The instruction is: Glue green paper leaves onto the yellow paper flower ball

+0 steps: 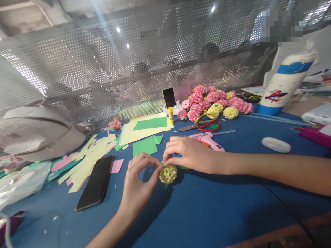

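Observation:
A yellow paper flower [168, 175] with ruffled petals is at the middle of the blue table, between my two hands. My left hand [142, 174] pinches it at its upper left edge with thumb and forefinger. From the right, my right hand [184, 153] closes its fingertips on the top of the same flower. A small bit of green shows where the fingertips meet; its shape is mostly hidden. Just behind my right hand lies a pink glue gun [213, 143].
Scissors [190, 127], a glue stick [171, 115] and pink paper flowers [196, 98] are at the back. Green paper [144, 146], yellow strips [88, 160] and a black phone [95, 184] lie left. A bottle [281, 84] and a white oval object [276, 144] are right; a cable [274, 196] runs in front.

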{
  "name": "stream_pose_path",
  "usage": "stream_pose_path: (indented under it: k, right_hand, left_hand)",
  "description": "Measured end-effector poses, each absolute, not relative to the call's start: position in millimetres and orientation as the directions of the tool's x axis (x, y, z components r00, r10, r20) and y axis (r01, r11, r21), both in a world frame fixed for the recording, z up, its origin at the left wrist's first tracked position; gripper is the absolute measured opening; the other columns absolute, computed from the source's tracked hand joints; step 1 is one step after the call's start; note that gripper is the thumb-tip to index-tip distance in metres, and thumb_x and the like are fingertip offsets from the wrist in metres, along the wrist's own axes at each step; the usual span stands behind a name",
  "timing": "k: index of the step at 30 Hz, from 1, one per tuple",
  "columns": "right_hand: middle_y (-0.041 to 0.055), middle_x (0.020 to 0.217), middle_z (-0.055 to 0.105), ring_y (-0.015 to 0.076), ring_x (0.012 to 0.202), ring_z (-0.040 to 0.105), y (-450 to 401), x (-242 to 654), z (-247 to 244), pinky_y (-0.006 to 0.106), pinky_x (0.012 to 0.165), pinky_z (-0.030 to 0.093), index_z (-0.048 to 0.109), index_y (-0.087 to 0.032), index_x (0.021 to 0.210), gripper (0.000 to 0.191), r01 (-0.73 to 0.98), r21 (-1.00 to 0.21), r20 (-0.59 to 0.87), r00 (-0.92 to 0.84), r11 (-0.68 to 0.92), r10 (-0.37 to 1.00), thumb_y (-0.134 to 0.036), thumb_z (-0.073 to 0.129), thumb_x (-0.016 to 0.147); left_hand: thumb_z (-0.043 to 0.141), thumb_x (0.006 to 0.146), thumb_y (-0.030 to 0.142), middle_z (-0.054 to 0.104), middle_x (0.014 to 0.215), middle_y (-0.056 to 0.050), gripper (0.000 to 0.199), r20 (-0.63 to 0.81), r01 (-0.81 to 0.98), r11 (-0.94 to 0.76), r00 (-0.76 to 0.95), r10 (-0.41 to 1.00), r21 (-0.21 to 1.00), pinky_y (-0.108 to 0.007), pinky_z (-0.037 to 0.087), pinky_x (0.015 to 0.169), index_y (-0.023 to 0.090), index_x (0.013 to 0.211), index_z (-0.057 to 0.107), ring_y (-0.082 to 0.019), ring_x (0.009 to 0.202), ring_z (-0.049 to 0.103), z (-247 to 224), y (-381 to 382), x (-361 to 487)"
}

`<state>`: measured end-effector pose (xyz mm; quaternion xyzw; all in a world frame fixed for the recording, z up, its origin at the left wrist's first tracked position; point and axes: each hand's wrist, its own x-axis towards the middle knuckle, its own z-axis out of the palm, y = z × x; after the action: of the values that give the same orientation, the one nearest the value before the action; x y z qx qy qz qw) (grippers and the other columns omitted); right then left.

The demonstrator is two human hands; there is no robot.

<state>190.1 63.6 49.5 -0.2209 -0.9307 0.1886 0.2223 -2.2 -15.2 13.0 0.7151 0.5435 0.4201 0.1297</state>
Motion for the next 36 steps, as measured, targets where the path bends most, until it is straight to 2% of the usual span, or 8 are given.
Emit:
stream_pose_path:
  k: [6, 11, 18, 21, 24, 26, 30, 36]
  right_hand:
    - [0.0013, 0.082, 0.07, 0.0183, 0.088, 0.058, 67.2, 188.6, 46.9, 0.03, 0.076, 0.04, 0.071, -0.018, 0.08, 0.007, 0.314, -0.458, 0.342, -0.801, 0.832, 0.491, -0.02, 0.071, 0.087]
    - [0.0019, 0.084, 0.069, 0.0179, 0.089, 0.056, 62.6, 186.6, 49.7, 0.029, 0.074, 0.039, 0.069, -0.016, 0.079, 0.009, 0.344, -0.406, 0.343, -0.801, 0.846, 0.49, -0.017, 0.067, 0.088]
    - [0.0015, 0.078, 0.062, 0.0153, 0.08, 0.052, 59.2, 184.7, 46.9, 0.027, 0.07, 0.037, 0.062, -0.014, 0.077, 0.011, 0.322, -0.341, 0.385, -0.809, 0.883, 0.444, -0.01, 0.062, 0.086]
    - [0.001, 0.077, 0.061, 0.0151, 0.08, 0.051, 58.9, 184.4, 44.4, 0.027, 0.069, 0.036, 0.06, -0.014, 0.077, 0.01, 0.309, -0.34, 0.407, -0.803, 0.888, 0.435, -0.011, 0.063, 0.086]
    - [0.0006, 0.076, 0.059, 0.0149, 0.079, 0.05, 57.3, 184.6, 44.0, 0.027, 0.069, 0.036, 0.06, -0.014, 0.077, 0.01, 0.299, -0.352, 0.419, -0.797, 0.887, 0.435, -0.01, 0.064, 0.085]
    - [0.0004, 0.075, 0.059, 0.0146, 0.078, 0.05, 56.8, 184.6, 44.0, 0.027, 0.07, 0.036, 0.059, -0.014, 0.076, 0.011, 0.297, -0.356, 0.421, -0.795, 0.886, 0.436, -0.008, 0.063, 0.084]
    - [0.0006, 0.076, 0.061, 0.0152, 0.081, 0.051, 59.9, 184.4, 42.7, 0.027, 0.07, 0.037, 0.061, -0.015, 0.077, 0.01, 0.294, -0.369, 0.415, -0.797, 0.882, 0.439, -0.009, 0.063, 0.086]
    - [0.0015, 0.083, 0.066, 0.0164, 0.086, 0.054, 67.7, 188.1, 50.7, 0.03, 0.079, 0.039, 0.067, -0.016, 0.084, 0.011, 0.255, -0.425, 0.471, -0.758, 0.869, 0.452, -0.02, 0.062, 0.093]
  left_hand:
    - [0.061, 0.088, 0.027, 0.062, 0.081, 0.001, 0.012, 0.464, 0.673, -0.371, 0.047, 0.885, 0.639, -0.036, 0.037, 0.078, 0.025, 0.077, 0.065, -0.02, 0.079, 0.052, 13.1, -15.5, -2.2]
    - [0.061, 0.088, 0.025, 0.062, 0.08, 0.0, 0.012, 0.467, 0.669, -0.37, 0.038, 0.883, 0.644, -0.035, 0.037, 0.077, 0.024, 0.077, 0.065, -0.02, 0.078, 0.051, 13.1, -14.5, -1.6]
    - [0.059, 0.09, 0.026, 0.062, 0.083, -0.001, 0.012, 0.435, 0.642, -0.359, 0.044, 0.899, 0.677, -0.036, 0.038, 0.08, 0.023, 0.079, 0.064, -0.02, 0.081, 0.052, 15.0, -14.4, -2.6]
    - [0.055, 0.093, 0.032, 0.063, 0.101, -0.004, 0.011, 0.355, 0.521, -0.339, 0.073, 0.932, 0.783, -0.038, 0.039, 0.093, 0.024, 0.099, 0.061, -0.022, 0.101, 0.054, 11.2, -14.7, -4.7]
    - [0.062, 0.089, 0.037, 0.056, 0.13, -0.008, 0.037, 0.237, 0.395, -0.263, 0.116, 0.965, 0.88, -0.043, 0.036, 0.105, 0.025, 0.122, 0.051, -0.027, 0.123, 0.05, 2.0, -13.7, -4.0]
    - [0.072, 0.081, 0.035, 0.055, 0.135, -0.009, 0.053, 0.179, 0.369, -0.222, 0.147, 0.973, 0.902, -0.043, 0.036, 0.106, 0.025, 0.127, 0.047, -0.029, 0.125, 0.05, -5.0, -11.9, -1.3]
    - [0.075, 0.077, 0.027, 0.062, 0.124, -0.007, 0.051, 0.123, 0.363, -0.179, 0.172, 0.977, 0.915, -0.039, 0.041, 0.101, 0.023, 0.121, 0.051, -0.027, 0.118, 0.056, -12.9, -6.8, 4.1]
    - [0.079, 0.075, 0.028, 0.065, 0.11, -0.005, 0.053, 0.081, 0.07, -0.099, 0.225, 0.971, 0.993, -0.034, 0.048, 0.092, 0.021, 0.118, 0.049, -0.022, 0.104, 0.062, -15.9, -0.3, 1.1]
